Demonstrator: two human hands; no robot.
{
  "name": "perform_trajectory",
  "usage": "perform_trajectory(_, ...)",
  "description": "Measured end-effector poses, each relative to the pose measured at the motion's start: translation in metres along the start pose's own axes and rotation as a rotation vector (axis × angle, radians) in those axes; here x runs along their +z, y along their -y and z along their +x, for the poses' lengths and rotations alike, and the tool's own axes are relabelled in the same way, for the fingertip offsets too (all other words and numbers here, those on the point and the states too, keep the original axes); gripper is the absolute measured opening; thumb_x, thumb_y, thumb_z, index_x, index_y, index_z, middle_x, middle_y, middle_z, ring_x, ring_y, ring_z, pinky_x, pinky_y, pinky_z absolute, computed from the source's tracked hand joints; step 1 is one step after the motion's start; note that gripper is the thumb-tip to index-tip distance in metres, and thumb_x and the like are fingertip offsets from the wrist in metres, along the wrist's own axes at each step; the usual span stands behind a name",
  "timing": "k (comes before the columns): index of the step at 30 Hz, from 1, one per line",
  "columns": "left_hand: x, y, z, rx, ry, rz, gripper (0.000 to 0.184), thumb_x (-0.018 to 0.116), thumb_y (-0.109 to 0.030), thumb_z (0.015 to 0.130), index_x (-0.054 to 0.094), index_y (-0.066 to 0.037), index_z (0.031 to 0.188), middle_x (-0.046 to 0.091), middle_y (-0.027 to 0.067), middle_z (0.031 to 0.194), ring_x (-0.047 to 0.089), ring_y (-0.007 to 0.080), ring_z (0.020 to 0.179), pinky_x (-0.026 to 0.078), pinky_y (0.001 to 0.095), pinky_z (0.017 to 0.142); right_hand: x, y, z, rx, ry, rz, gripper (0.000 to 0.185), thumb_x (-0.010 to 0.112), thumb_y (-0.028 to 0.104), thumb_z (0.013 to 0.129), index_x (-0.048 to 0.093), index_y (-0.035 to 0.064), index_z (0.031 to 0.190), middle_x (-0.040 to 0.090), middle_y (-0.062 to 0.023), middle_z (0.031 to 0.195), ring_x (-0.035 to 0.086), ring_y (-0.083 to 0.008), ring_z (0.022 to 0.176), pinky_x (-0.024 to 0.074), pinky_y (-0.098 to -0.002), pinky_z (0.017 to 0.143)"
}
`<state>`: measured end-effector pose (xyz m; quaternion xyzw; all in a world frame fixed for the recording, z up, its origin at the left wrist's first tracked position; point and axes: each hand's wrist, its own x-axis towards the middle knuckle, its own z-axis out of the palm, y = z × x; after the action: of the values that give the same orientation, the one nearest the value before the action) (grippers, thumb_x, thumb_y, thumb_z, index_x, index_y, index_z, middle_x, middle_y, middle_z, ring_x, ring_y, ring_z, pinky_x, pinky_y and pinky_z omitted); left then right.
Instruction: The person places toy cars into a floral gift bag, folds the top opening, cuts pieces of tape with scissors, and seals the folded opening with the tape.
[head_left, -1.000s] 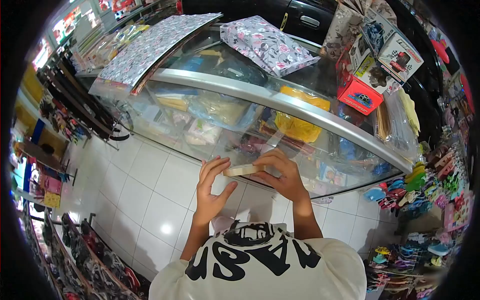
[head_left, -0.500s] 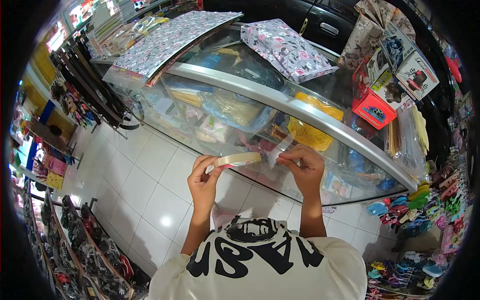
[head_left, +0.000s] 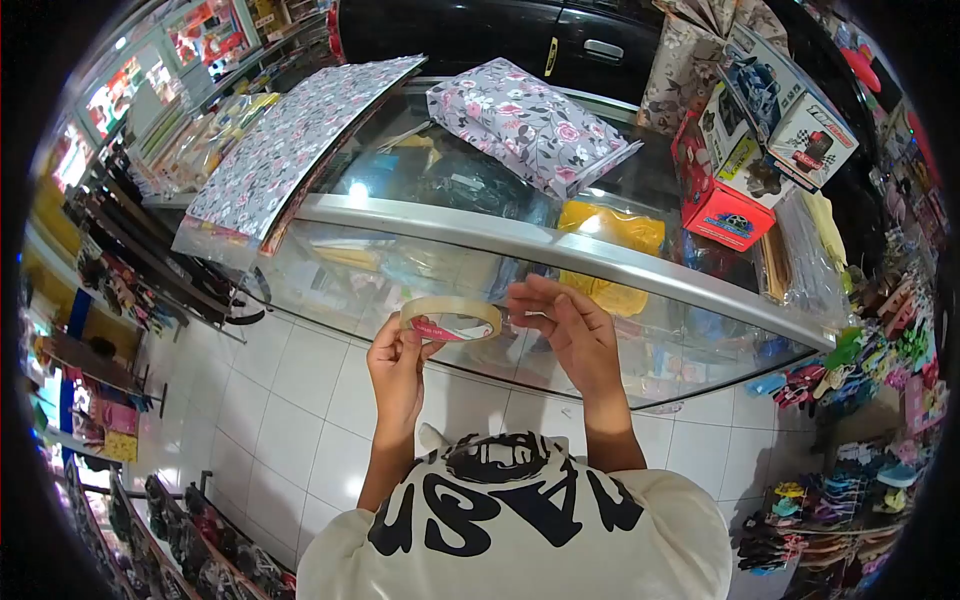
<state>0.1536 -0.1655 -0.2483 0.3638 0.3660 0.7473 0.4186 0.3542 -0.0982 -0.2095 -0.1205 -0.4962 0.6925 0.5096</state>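
While the left hand point(head_left: 398, 385) is gripping the tape roll point(head_left: 451, 319) between its fingers in front of the glass-topped table point(head_left: 470, 190), the right hand point(head_left: 572, 345) is hovering just beside the roll, its fingers partly spread.

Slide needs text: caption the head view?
Left hand holds round pale-yellow tape roll beside silver-edged glass counter, right hand raised nearby.

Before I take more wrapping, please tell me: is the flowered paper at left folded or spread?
Spread: the flowered paper lies flat across the left end of the glass counter, its pattern showing.
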Motion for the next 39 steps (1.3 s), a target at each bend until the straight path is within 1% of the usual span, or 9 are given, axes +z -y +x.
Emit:
perform_trajectory(5,0.007,0.002,0.008,-0.045,0.071,-0.063,0.029,0.053,-0.022,0.093,0.053,0.001,0.111,0.062,0.0082,0.102,0.061,0.0158,0.095,0.054,0.0335,0.082,0.012,-0.003,0.001,-0.124,0.113,-0.515,0.05,0.056,0.019,0.091,0.038,0.0046,0.135,0.049,-0.0151,0.131,0.047,-0.0246,0.12,0.042,-0.0382,0.094)
perform_trajectory(9,0.012,0.008,0.004,-0.105,0.116,-0.108,0.031,0.053,-0.026,0.093,0.052,-0.001,0.112,0.06,0.008,0.107,0.06,0.0174,0.1,0.054,0.0341,0.083,0.013,-0.002,-0.002,-0.069,0.103,-0.317,0.054,0.043,0.039,0.096,0.04,0.0017,0.135,0.044,-0.0156,0.136,0.042,-0.0242,0.125,0.0354,-0.0396,0.098)
perform_trajectory(12,0.018,0.01,-0.004,-0.112,0.072,-0.159,0.029,0.051,-0.024,0.094,0.053,-0.001,0.112,0.059,0.0067,0.107,0.06,0.0157,0.099,0.054,0.0335,0.082,0.007,0.003,-0.003,0.066,0.134,0.14,0.069,0.024,0.053,0.096,0.04,-0.0025,0.134,0.04,-0.0181,0.139,0.038,-0.0266,0.129,0.0302,-0.0418,0.102)
perform_trajectory(15,0.022,0.014,-0.013,-0.082,0.022,-0.185,0.028,0.05,-0.023,0.095,0.054,-0.001,0.112,0.059,0.0058,0.108,0.059,0.0143,0.098,0.055,0.0328,0.082,0.001,0.011,-0.011,0.13,0.178,0.255,0.078,0.012,0.057,0.094,0.038,-0.005,0.134,0.037,-0.0199,0.141,0.034,-0.0278,0.131,0.0265,-0.0426,0.105)
perform_trajectory(24,0.041,0.03,-0.062,-0.078,-0.132,-0.181,0.029,0.049,-0.021,0.096,0.053,-0.001,0.116,0.058,0.0052,0.108,0.059,0.0128,0.097,0.054,0.0318,0.081,-0.019,0.015,-0.048,0.16,0.146,0.064,0.072,0.015,0.054,0.096,0.041,-0.0021,0.134,0.037,-0.0182,0.141,0.035,-0.0267,0.13,0.0263,-0.0413,0.105)
perform_trajectory(29,0.04,0.039,-0.083,-0.045,-0.2,-0.14,0.026,0.048,-0.019,0.096,0.053,-0.001,0.115,0.058,0.0057,0.109,0.058,0.0115,0.096,0.055,0.0314,0.079,-0.046,-0.004,-0.057,0.196,0.097,-0.312,0.051,0.033,0.039,0.098,0.045,0.003,0.132,0.045,-0.0114,0.135,0.04,-0.0195,0.126,0.0297,-0.0346,0.104)
perform_trajectory(33,0.035,0.035,-0.095,0.005,-0.33,-0.118,0.024,0.047,-0.019,0.096,0.053,-0.001,0.112,0.057,0.0047,0.107,0.058,0.0108,0.096,0.054,0.0303,0.079,-0.102,-0.095,-0.069,0.45,0.096,-0.4,0.041,0.05,0.022,0.094,0.046,0.0025,0.131,0.05,-0.0107,0.129,0.043,-0.0164,0.123,0.0328,-0.0296,0.102)
perform_trajectory(36,0.021,0.024,-0.11,0.04,-0.403,-0.056,0.026,0.047,-0.02,0.097,0.052,-0.001,0.114,0.056,0.0049,0.106,0.057,0.0114,0.097,0.054,0.0303,0.081,-0.115,-0.163,-0.1,0.657,0.1,-0.455,0.049,0.056,0.019,0.09,0.041,0.0014,0.133,0.047,-0.0155,0.132,0.041,-0.0206,0.125,0.0309,-0.031,0.105)
perform_trajectory(39,0.008,0.018,-0.127,0.049,-0.485,-0.011,0.031,0.047,-0.024,0.096,0.05,-0.002,0.118,0.057,0.0031,0.102,0.057,0.01,0.096,0.051,0.0291,0.085,-0.125,-0.223,-0.137,0.372,0.283,-0.877,0.06,0.059,0.021,0.087,0.033,0.0012,0.137,0.038,-0.0203,0.139,0.036,-0.0292,0.13,0.0307,-0.0332,0.106)
